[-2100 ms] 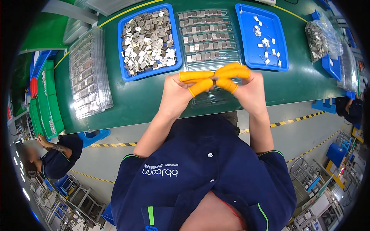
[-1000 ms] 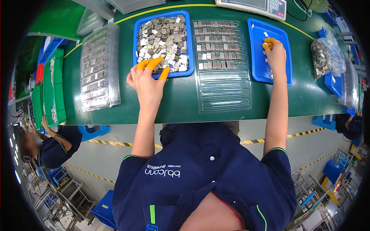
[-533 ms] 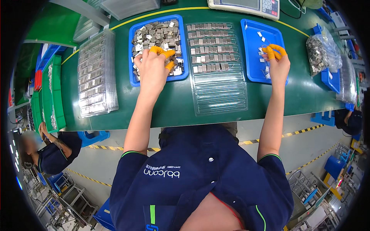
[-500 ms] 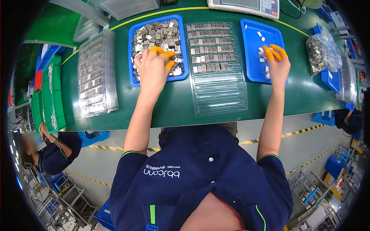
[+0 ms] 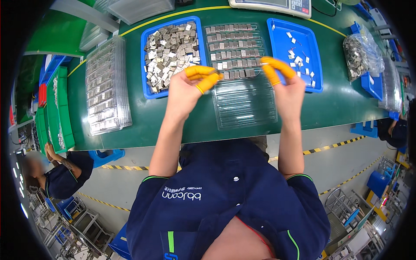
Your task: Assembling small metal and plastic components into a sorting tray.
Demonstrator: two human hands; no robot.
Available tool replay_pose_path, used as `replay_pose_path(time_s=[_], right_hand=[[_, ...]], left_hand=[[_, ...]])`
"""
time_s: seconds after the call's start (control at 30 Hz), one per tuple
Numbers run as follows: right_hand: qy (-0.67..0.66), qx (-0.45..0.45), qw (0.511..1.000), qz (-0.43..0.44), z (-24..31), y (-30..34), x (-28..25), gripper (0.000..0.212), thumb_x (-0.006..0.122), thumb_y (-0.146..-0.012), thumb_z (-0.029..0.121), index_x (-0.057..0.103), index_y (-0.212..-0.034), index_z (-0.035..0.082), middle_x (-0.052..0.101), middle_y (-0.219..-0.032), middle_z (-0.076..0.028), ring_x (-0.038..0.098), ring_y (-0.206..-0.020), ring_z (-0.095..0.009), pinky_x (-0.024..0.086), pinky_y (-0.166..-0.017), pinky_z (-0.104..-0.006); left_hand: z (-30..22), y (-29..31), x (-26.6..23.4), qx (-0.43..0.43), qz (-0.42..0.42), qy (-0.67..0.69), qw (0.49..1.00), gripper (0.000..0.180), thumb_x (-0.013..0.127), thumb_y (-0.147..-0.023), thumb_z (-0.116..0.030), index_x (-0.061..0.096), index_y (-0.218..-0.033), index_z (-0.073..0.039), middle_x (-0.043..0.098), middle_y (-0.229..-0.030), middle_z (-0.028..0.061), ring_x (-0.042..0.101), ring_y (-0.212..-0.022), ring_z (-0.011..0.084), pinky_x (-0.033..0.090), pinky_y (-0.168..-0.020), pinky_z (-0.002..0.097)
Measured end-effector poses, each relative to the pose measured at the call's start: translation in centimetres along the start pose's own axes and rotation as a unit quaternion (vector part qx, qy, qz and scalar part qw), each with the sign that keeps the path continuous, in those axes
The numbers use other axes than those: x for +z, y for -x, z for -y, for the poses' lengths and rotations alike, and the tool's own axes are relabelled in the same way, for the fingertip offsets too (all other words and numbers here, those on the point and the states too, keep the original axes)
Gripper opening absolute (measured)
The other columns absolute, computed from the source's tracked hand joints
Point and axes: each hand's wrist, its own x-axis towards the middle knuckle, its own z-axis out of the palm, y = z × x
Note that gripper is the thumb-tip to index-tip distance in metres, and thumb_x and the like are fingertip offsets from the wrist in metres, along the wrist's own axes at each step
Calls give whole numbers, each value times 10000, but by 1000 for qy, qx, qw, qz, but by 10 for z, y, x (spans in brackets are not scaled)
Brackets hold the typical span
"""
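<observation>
Blue tray (image 5: 202, 41), apparently partly behind left hand (image 5: 187, 90)

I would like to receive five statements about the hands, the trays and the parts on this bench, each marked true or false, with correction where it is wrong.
1. The left hand and the right hand both wear yellow finger covers. True.
2. The two hands touch each other. False: a gap separates them.
3. The clear ridged tray lies between the left blue tray and the right blue tray. True.
4. The right blue tray is more crowded than the left one. False: the left is heaped with parts, while the right holds only scattered white pieces.
5. The rows of parts stand in the near half of the clear ridged tray. False: they stand in its far half.
</observation>
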Motion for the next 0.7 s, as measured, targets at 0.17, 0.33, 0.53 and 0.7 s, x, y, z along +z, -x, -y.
replay_pose_path(time_s=[0.17, 0.33, 0.53, 0.7], right_hand=[[8, -35, 995, 96, 14, 16, 25, 185, 657, -754, 15, 660, -938, 15, 655, -907, -68, 597, -842, -143, 442, -778, -246], [71, -120, 989, 43, 11, 22, 34, 212, 697, -679, 30, 673, -889, 43, 650, -836, -83, 605, -779, -218, 472, -699, -290], [145, -222, 964, -34, 7, 24, 39, 218, 708, -633, 19, 672, -847, 49, 642, -822, -72, 586, -762, -236, 478, -683, -310], [111, -216, 970, -6, 18, 20, 35, 217, 675, -695, -22, 659, -909, 14, 649, -888, -74, 578, -846, -206, 455, -762, -280]], left_hand=[[0, 11, 16, -32, 53, -30, 998, 205, 672, -751, -8, 627, -939, 55, 653, -875, 111, 626, -792, 133, 505, -737, 232], [6, 11, 19, -47, 29, 42, 998, 271, 640, -786, -24, 603, -1044, 48, 649, -907, 107, 626, -798, 137, 505, -753, 242], [9, 18, 36, -28, 15, 151, 988, 273, 597, -827, -34, 580, -1087, 48, 631, -986, 114, 624, -835, 154, 496, -788, 264], [19, 15, 42, 37, -19, 151, 988, 265, 587, -841, -57, 580, -1082, 50, 633, -983, 122, 626, -825, 160, 494, -785, 267]])
